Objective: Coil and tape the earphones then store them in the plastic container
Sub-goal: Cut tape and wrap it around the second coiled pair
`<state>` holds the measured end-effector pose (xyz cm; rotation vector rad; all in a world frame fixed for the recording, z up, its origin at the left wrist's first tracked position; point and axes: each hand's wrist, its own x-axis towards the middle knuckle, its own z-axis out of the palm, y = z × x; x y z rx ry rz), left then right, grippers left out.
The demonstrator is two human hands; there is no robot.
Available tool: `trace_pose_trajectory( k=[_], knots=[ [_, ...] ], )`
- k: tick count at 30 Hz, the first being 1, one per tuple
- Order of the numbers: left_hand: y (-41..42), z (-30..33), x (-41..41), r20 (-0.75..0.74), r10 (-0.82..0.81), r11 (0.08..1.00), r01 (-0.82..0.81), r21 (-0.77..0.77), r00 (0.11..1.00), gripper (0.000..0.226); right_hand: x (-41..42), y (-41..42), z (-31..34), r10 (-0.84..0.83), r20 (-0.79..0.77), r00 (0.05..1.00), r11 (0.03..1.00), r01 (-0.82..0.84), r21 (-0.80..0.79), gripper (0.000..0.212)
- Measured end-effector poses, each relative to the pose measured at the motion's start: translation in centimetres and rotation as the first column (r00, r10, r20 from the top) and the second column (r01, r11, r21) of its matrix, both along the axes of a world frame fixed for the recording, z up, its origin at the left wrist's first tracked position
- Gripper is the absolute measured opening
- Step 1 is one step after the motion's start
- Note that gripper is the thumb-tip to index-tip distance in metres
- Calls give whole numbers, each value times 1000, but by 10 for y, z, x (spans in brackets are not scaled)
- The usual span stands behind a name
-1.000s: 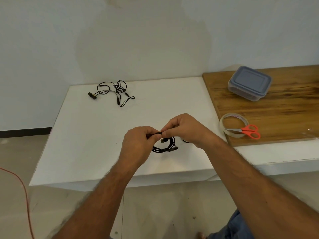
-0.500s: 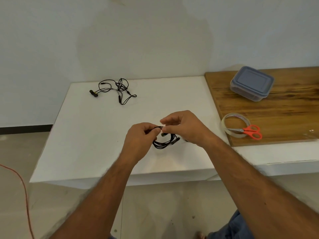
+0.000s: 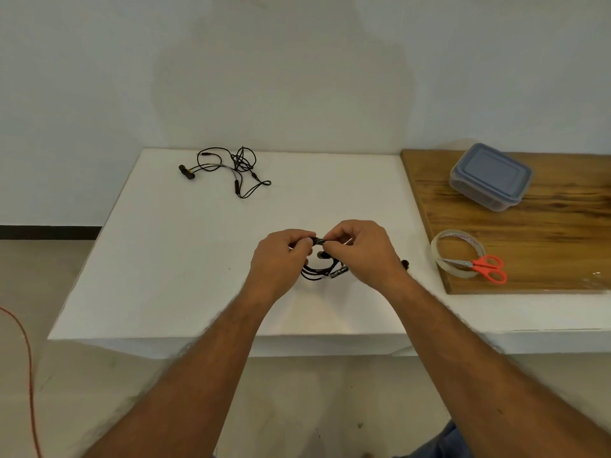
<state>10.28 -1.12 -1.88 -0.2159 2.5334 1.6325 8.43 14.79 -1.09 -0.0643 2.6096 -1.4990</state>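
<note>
- Black cord, wound into a small coil (image 3: pixel 320 271), hangs between the two hands just above the white tabletop (image 3: pixel 172 259), near its front edge.
- The left hand (image 3: pixel 281 259) has its fingers curled and pinches the top of the coil between thumb and fingertips.
- The right hand (image 3: pixel 362 251) meets it there, fingers bent, pinching the same top strand, so the two hands touch knuckle to knuckle.
- Below the pinch the loops sag in a ring, with an earbud and a small plug end showing at about 5 o'clock of the ring.
- A further dark bit of cord or bud (image 3: pixel 405 263) peeks out past the right wrist; what it is I cannot tell.
- At 11 o'clock from the hands, well apart near the far edge, lies a second pair of earphones (image 3: pixel 236 170), loose and tangled.
- At 2 o'clock sits a wooden board (image 3: pixel 562 219), laid on the tabletop's right side.
- On the board's far part stands the plastic container (image 3: pixel 491 176), clear-walled with a grey-blue lid closed on it.
- At 3 o'clock, on the board's near left corner, lies a roll of clear tape (image 3: pixel 458 257), flat.
- Orange-handled scissors (image 3: pixel 479 266) rest across the roll, blades closed and pointing left, handles to the right.
- A red cable (image 3: pixel 28 365) trails on the floor at 8 o'clock.
</note>
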Motion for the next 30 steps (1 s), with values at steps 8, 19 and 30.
trace_pose_trajectory(
  k=[8,19,30],
  knots=[
    [-16,-15,-9,24,84,996,-83,-20,996,32,-16,11,-7,-178,-9,984,982,178,59,10],
    [-15,-20,-15,-19,90,993,-91,-70,996,34,-58,0,-5,-55,25,998,961,46,274,7],
    [-13,-23,-15,-36,36,991,-40,-128,999,39,-65,8,-11,106,-26,994,798,-70,599,30]
  ],
)
